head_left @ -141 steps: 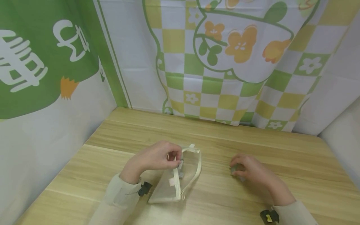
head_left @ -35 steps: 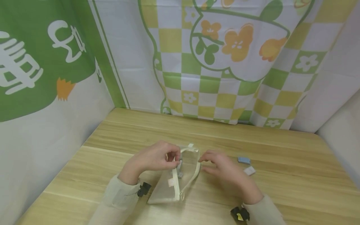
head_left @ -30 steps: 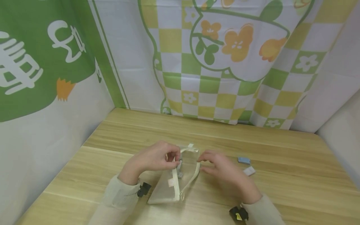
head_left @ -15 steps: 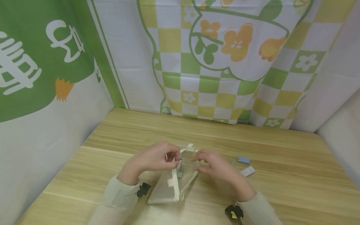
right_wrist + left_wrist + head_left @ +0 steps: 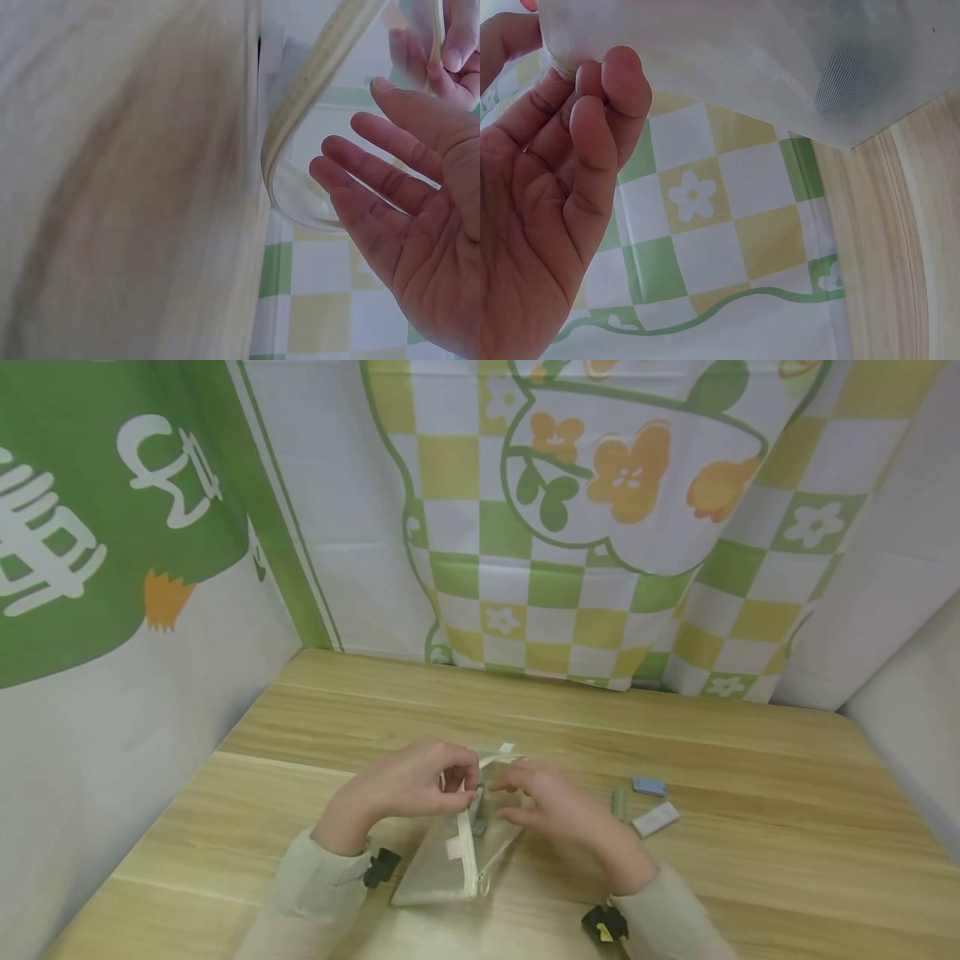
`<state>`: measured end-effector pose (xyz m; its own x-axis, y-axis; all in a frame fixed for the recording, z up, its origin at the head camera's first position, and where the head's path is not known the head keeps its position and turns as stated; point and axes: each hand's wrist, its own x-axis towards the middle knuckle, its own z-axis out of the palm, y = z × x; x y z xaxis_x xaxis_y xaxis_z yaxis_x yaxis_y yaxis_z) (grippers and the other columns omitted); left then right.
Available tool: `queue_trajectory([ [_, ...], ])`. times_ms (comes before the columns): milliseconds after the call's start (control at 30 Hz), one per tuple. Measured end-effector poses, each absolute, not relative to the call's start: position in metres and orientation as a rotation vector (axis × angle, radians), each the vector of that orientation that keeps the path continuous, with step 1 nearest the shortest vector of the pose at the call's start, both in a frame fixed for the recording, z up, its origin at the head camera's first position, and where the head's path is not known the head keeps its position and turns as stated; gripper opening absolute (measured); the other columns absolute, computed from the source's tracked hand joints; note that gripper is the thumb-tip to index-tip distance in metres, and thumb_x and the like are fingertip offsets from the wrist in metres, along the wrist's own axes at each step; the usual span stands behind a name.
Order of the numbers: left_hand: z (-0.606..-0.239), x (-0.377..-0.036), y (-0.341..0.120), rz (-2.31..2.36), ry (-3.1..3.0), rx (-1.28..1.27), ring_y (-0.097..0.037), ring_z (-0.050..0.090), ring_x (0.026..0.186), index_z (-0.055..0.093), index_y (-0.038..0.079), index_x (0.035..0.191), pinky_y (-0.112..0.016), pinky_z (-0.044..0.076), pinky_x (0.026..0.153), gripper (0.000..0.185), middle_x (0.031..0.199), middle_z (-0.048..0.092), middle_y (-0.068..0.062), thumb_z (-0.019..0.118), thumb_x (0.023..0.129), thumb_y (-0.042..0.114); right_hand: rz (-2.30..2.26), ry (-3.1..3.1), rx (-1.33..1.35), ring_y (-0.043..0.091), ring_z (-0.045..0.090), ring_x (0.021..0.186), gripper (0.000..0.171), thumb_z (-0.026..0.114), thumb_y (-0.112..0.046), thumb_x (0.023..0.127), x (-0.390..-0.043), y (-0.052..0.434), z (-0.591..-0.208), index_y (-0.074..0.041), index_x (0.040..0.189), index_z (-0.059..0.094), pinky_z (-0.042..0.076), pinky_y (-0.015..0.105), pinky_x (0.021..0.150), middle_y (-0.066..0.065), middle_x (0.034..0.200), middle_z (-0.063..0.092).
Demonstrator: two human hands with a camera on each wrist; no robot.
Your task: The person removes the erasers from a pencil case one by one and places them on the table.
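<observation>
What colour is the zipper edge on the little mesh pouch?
Cream, on a see-through whitish mesh pouch; the zipper edge shows best in the head view.

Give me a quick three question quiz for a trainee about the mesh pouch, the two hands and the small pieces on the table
1. True or false: the left hand pinches the mesh pouch at its open zipper edge.
2. Is the right hand A) clenched on a piece, or B) open at the pouch mouth?
3. How many small pieces lie on the table right of the pouch?

Key: 1 true. 2 B. 3 three: green piece, blue piece, white piece.
</observation>
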<state>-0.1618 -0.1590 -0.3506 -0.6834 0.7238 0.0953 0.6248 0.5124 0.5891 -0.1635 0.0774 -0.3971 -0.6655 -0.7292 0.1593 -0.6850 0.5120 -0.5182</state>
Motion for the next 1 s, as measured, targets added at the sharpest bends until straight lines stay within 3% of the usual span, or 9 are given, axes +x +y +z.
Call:
queue_trajectory([
  [567,-0.352,-0.162,-0.159,0.918,2.582,1.163,-0.001,0.045,0.058,0.062,0.018,0.08,-0.017,0.037,0.051,0.009,0.066,0.052,0.01,0.066,0.086,0.013,-0.885,2.584,-1.164,0.023,0.066,0.11,0.034,0.069,-0.019,0.091,-0.167,0.061,-0.403,-0.004,0.122,0.066,0.053,0.034,0.096,0.008,0.119,0.07],
  [1000,-0.351,-0.161,-0.159,0.916,2.591,1.158,-0.001,0.047,0.059,0.061,0.019,0.081,-0.017,0.038,0.052,0.01,0.067,0.053,0.01,0.066,0.084,0.011,-0.85,2.603,-1.176,0.024,0.066,0.108,0.03,0.071,-0.015,0.089,-0.171,0.052,-0.402,-0.003,0.116,0.069,0.054,0.034,0.094,0.009,0.116,0.07],
])
